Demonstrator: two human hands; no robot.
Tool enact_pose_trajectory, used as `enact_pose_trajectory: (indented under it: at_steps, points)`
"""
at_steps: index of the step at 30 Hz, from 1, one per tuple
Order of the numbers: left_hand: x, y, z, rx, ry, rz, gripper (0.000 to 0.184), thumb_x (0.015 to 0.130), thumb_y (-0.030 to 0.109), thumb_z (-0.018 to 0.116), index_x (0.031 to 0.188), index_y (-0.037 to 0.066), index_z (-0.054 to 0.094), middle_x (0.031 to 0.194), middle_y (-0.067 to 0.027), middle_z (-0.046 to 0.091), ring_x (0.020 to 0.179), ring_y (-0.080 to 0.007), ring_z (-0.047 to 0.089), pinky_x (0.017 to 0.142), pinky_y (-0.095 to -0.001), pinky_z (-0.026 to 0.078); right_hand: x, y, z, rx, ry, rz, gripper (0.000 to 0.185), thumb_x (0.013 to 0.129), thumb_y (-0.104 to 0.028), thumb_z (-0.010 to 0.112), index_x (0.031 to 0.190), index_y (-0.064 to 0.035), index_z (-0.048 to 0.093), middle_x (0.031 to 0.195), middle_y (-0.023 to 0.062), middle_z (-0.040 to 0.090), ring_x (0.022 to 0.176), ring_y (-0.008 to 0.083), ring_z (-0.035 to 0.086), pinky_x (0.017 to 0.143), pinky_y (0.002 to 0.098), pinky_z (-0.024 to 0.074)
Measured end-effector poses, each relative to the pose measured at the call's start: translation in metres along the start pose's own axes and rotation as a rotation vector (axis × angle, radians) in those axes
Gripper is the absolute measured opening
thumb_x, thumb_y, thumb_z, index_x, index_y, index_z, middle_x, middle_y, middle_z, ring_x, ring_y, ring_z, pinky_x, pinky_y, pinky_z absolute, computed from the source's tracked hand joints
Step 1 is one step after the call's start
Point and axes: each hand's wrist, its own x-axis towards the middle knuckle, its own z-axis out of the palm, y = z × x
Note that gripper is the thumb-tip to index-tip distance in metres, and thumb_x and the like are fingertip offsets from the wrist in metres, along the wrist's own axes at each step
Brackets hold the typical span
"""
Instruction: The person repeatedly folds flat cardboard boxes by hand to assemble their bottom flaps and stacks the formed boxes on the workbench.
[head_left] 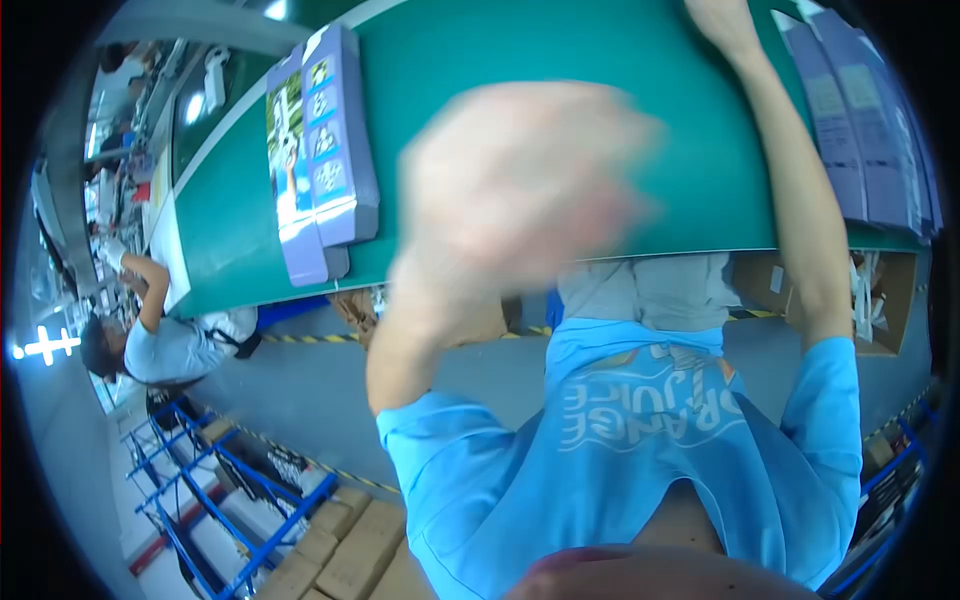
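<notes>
One purple printed carton (340, 150) lies at ten o'clock on a green worktable (440, 50), near the blurred left hand (525, 180); the right hand (722, 20) is cropped at one o'clock. Neither's opening or hold is discernible.

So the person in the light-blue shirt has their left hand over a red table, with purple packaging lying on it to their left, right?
Not quite: the head view shows a green table, not red. The left hand is over it, and the purple packaging lies to the left.
</notes>
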Motion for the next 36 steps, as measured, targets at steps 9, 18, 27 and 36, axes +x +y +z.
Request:
enact_pose_trajectory:
  at_steps: [9,18,27,36]
  points:
    - [-0.128,-0.085,-0.095,0.553,0.114,-0.894,0.059,0.079,0.033,0.082,0.123,-0.002,0.063,0.138,-0.0274,0.052,0.125,-0.0380,0.054,0.104,-0.0445,0.043,-0.023,-0.153,-0.054,0.682,0.247,-0.935,0.051,0.098,-0.031,0.062,0.138,-0.0019,0.047,0.124,0.0113,0.060,0.109,0.0175,0.060,0.093,0.0339,0.0481]
    - [-0.142,-0.097,-0.099,0.978,0.003,-0.988,0.097,0.065,0.044,0.087,0.142,0.000,0.047,0.136,-0.0307,0.052,0.126,-0.0426,0.053,0.106,-0.0449,0.043,0.117,-0.314,-0.097,0.708,0.589,-1.519,0.052,0.097,-0.032,0.061,0.137,-0.0010,0.049,0.124,0.0123,0.060,0.111,0.0177,0.060,0.094,0.0348,0.0481]
    - [-0.137,-0.095,-0.096,0.463,0.152,-1.155,0.094,0.067,0.050,0.081,0.145,0.008,0.048,0.151,-0.0246,0.041,0.139,-0.0404,0.040,0.113,-0.0536,0.032,0.103,-0.289,-0.074,0.507,0.120,-1.350,0.053,0.096,-0.034,0.061,0.135,-0.0001,0.051,0.124,0.0134,0.061,0.114,0.0178,0.059,0.096,0.0356,0.0482]
    - [-0.123,-0.111,-0.118,0.588,0.162,-1.038,0.094,0.069,0.051,0.078,0.147,0.009,0.047,0.147,-0.0237,0.044,0.131,-0.0394,0.050,0.107,-0.0464,0.042,0.042,-0.246,-0.038,0.589,-0.045,-1.042,0.054,0.095,-0.036,0.061,0.134,0.0008,0.052,0.125,0.0145,0.061,0.116,0.0179,0.058,0.097,0.0364,0.0483]
